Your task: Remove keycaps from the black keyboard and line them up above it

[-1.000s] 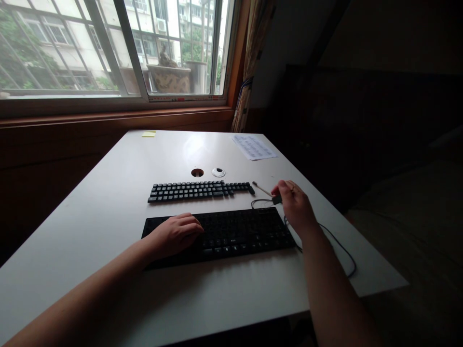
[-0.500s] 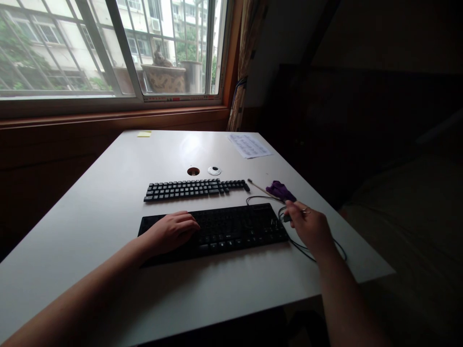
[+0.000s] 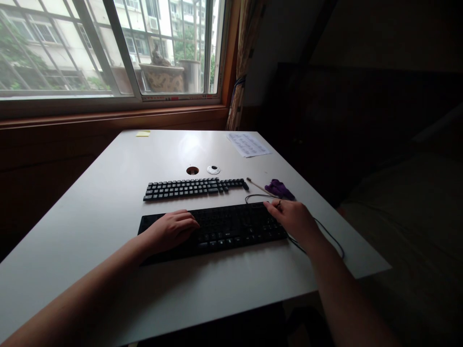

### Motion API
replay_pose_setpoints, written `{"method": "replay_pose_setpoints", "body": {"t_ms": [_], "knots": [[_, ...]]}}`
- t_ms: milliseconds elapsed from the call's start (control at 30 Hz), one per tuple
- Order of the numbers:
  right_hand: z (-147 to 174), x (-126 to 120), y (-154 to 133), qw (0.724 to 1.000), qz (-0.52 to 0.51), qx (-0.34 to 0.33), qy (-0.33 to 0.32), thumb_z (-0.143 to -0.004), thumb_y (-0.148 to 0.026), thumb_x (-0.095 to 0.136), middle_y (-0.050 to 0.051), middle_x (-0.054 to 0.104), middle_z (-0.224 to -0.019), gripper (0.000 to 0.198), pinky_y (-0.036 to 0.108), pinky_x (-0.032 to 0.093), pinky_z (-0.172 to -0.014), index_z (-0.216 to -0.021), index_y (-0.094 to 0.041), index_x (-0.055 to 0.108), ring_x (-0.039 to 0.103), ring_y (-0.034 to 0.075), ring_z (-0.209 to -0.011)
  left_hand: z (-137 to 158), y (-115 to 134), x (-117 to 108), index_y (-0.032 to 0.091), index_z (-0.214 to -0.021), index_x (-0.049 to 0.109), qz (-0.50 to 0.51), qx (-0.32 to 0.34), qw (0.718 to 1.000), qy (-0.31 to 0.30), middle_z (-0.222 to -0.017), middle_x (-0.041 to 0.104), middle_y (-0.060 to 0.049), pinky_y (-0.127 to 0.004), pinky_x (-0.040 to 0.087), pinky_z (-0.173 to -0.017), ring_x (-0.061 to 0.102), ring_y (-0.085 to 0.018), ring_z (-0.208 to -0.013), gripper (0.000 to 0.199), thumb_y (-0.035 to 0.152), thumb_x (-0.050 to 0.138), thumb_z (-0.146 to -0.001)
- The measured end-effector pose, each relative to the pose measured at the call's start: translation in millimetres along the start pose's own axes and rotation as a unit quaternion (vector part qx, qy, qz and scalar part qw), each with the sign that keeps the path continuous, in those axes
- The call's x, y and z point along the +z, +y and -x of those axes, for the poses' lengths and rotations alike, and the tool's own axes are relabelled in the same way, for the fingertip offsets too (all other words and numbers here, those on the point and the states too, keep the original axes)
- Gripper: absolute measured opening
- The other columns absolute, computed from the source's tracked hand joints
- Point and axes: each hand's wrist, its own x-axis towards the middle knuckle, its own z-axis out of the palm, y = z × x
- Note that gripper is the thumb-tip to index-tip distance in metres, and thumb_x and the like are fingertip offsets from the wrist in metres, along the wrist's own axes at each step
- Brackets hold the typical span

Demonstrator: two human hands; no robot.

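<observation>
A black keyboard point(image 3: 238, 221) lies across the front of the white table; its lower and right parts carry keys, and the upper left is too dark to make out. My left hand point(image 3: 177, 225) rests on its left half, fingers laid over the surface and slightly bent. Over the upper right corner is my right hand point(image 3: 289, 214), thumb and fingers pressed together; whatever is between them is hidden. A ring-like loop shows at its fingers. Behind the keyboard, black keycaps point(image 3: 181, 188) stand in neat rows. The keyboard's cable point(image 3: 334, 238) curves around my right wrist.
A thin brush-like stick point(image 3: 256, 184) lies beside a crumpled purple cloth point(image 3: 279, 189). Farther back are a round hole point(image 3: 192, 170), its white cover point(image 3: 213, 169), printed paper point(image 3: 249, 145) and a yellow sticky note point(image 3: 143, 133). A window point(image 3: 162, 48) is beyond the table.
My right hand has moved left from beside the keyboard, where a dark piece showed at its fingers, to over the upper right corner. My left hand stays in place.
</observation>
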Motion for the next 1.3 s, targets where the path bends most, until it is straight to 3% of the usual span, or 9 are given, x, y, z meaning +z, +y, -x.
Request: {"method": "replay_pose_setpoints", "body": {"t_ms": [133, 267, 367, 533, 900, 1033, 1167, 1300], "knots": [[1.6, 0.3, 16.2, 0.991, -0.091, 0.093, -0.007, -0.091, -0.056, 0.049, -0.001, 0.058, -0.049, 0.045, 0.027, 0.040, -0.055, -0.067, -0.021, 0.063, 0.058, 0.016, -0.049, 0.2, 0.6, -0.4, 0.018, -0.106, 0.063, 0.000, -0.002, 1.000, -0.004, -0.097, 0.066, -0.008, -0.029, 0.050, -0.078, 0.060, -0.018, -0.089, 0.021, 0.013, 0.047, -0.094], [6.9, 4.6, 34.4, 0.954, -0.228, 0.193, -0.013, -0.087, -0.061, 0.053, -0.001, 0.057, -0.049, 0.046, 0.024, 0.042, -0.048, -0.072, -0.019, 0.064, 0.054, 0.014, -0.045, 0.1, 0.7, -0.8, 0.018, -0.106, 0.064, 0.001, 0.005, 1.000, 0.004, -0.096, 0.066, -0.008, -0.029, 0.050, -0.078, 0.061, -0.018, -0.088, 0.021, 0.014, 0.046, -0.095], [9.5, 9.7, 41.7, 0.930, -0.302, 0.209, -0.008, -0.085, -0.062, 0.056, -0.001, 0.056, -0.049, 0.046, 0.023, 0.041, -0.044, -0.073, -0.018, 0.065, 0.052, 0.012, -0.045, -0.2, 0.6, -0.6, 0.018, -0.106, 0.064, 0.004, 0.007, 1.000, 0.007, -0.097, 0.067, -0.008, -0.029, 0.051, -0.077, 0.061, -0.018, -0.088, 0.021, 0.014, 0.047, -0.095], [8.9, 17.2, 47.4, 0.918, -0.340, 0.203, 0.015, -0.083, -0.062, 0.058, -0.001, 0.056, -0.050, 0.046, 0.022, 0.039, -0.042, -0.072, -0.017, 0.065, 0.049, 0.012, -0.043, -1.1, 1.0, -0.1, 0.018, -0.105, 0.064, 0.000, 0.005, 1.000, 0.008, -0.096, 0.067, -0.008, -0.029, 0.051, -0.076, 0.061, -0.018, -0.088, 0.021, 0.014, 0.047, -0.095], [4.8, 14.7, 44.5, 0.923, -0.328, 0.203, 0.006, -0.084, -0.062, 0.056, -0.001, 0.056, -0.050, 0.046, 0.023, 0.039, -0.043, -0.072, -0.018, 0.064, 0.049, 0.012, -0.043, -0.9, 1.2, -0.4, 0.018, -0.105, 0.064, -0.006, 0.009, 1.000, 0.007, -0.094, 0.067, -0.009, -0.029, 0.051, -0.077, 0.061, -0.018, -0.087, 0.020, 0.016, 0.046, -0.095], [0.8, 8.2, 34.8, 0.949, -0.248, 0.194, 0.004, -0.087, -0.060, 0.051, -0.002, 0.054, -0.046, 0.047, 0.024, 0.040, -0.046, -0.068, -0.019, 0.063, 0.051, 0.013, -0.042, -0.8, 0.7, 0.3, 0.018, -0.104, 0.064, -0.006, 0.011, 1.000, 0.013, -0.094, 0.067, -0.009, -0.029, 0.051, -0.076, 0.061, -0.018, -0.087, 0.020, 0.016, 0.047, -0.095], [-1.7, 5.4, 20.2, 0.985, -0.111, 0.126, 0.028, -0.090, -0.056, 0.047, -0.002, 0.053, -0.044, 0.047, 0.026, 0.039, -0.052, -0.062, -0.021, 0.061, 0.054, 0.015, -0.046, -1.8, 1.6, -0.4, 0.018, -0.103, 0.065, -0.001, 0.013, 1.000, 0.020, -0.092, 0.067, -0.009, -0.029, 0.052, -0.075, 0.062, -0.018, -0.086, 0.021, 0.016, 0.046, -0.095], [0.2, 6.6, 8.1, 0.999, -0.008, 0.031, 0.035, -0.092, -0.052, 0.043, 0.003, 0.064, -0.056, 0.047, 0.028, 0.039, -0.057, -0.060, -0.023, 0.060, 0.061, 0.019, -0.058, -2.6, 2.2, -1.5, 0.018, -0.103, 0.065, 0.015, 0.006, 1.000, 0.022, -0.092, 0.067, -0.009, -0.028, 0.052, -0.076, 0.062, -0.018, -0.086, 0.021, 0.016, 0.046, -0.095]]}}
